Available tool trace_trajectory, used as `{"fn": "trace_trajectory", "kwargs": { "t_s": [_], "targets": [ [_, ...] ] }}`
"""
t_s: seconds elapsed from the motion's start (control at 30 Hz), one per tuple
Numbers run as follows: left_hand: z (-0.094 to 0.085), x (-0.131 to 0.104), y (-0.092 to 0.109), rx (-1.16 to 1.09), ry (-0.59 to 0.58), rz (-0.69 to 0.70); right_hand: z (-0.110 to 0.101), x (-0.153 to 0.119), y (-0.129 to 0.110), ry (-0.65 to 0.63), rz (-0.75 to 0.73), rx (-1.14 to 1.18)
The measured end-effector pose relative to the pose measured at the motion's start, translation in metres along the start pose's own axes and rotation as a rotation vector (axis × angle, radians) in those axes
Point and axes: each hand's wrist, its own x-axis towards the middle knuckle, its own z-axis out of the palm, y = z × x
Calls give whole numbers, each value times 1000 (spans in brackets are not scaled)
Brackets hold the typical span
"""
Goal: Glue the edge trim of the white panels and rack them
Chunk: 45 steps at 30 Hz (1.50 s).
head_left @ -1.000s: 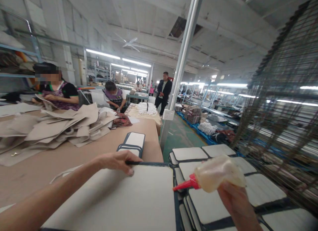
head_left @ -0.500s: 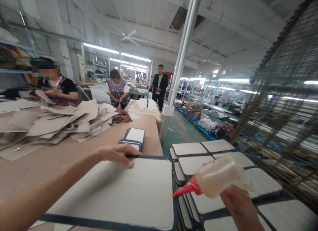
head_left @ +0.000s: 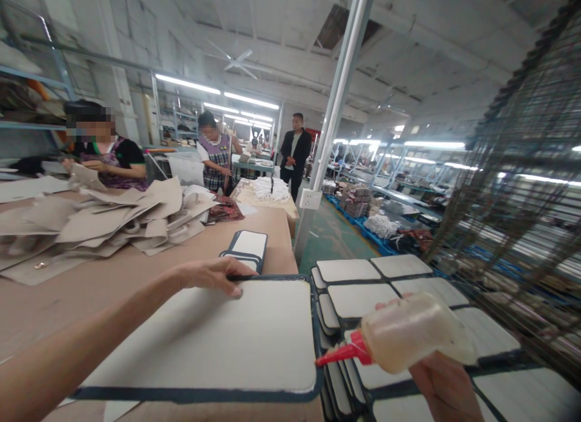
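My left hand (head_left: 215,275) grips the far edge of a large white panel (head_left: 218,343) with a dark blue border, thumb on top of it. My right hand (head_left: 436,367) is closed around a translucent squeeze bottle (head_left: 413,331) with a red nozzle (head_left: 347,349). The bottle lies tilted, its nozzle tip at the panel's right border, near the lower right corner. The fingers of my right hand are partly hidden behind the bottle.
Beige cut pieces (head_left: 122,219) are heaped on the brown table (head_left: 272,231) at left. Smaller bordered panels (head_left: 248,243) lie beyond my left hand. Stacked white panels (head_left: 351,269) stand at right, beside a wire rack (head_left: 512,131). A metal post (head_left: 333,101) rises ahead; three people are beyond.
The nozzle tip has moved down along the panel's right border, nearer its lower corner. The panel's near edge appears higher in view. A person at the back has turned and raised an arm.
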Motion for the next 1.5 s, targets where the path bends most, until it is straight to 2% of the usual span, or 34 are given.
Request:
{"fn": "trace_trajectory", "kwargs": {
  "t_s": [0.1, 0.23, 0.37, 0.5, 0.63, 0.73, 0.87, 0.97, 1.13, 1.27, 1.4, 1.5],
  "targets": [
    [-1, -1, -2, 14, 8, 5, 2, -3, -1, 47, 100, 73],
    [-1, -3, -2, 0, 36, -8, -2, -8, 1, 71, 136, 66],
    [-2, -5, -4, -31, 75, -29, -17, -5, 12, 108, 124, -6],
    [-4, -7, -12, -40, 98, -11, -24, -1, 18, 73, 38, 25],
    [-5, -6, -21, -47, 147, 12, -14, -10, 17, 137, 41, -19],
    [-3, -5, -26, -65, 195, 30, -4, -14, 14, 168, -36, -34],
    [4, -2, -35, -175, 219, 48, 14, -17, 9, 219, -134, -26],
    [11, 1, -44, -253, 259, 43, 25, -20, 8, 263, -142, -15],
    [21, 9, -59, -315, 359, 17, 21, -17, 18, 285, -191, -40],
    [29, 13, -60, -358, 402, 3, 21, -10, 25, 262, -218, -61],
    [35, 15, -55, -415, 428, -18, 33, -7, 25, 407, -266, -45],
    [36, 16, -57, -458, 426, -23, 34, -8, 29, 416, -220, -32]
  ]
}}
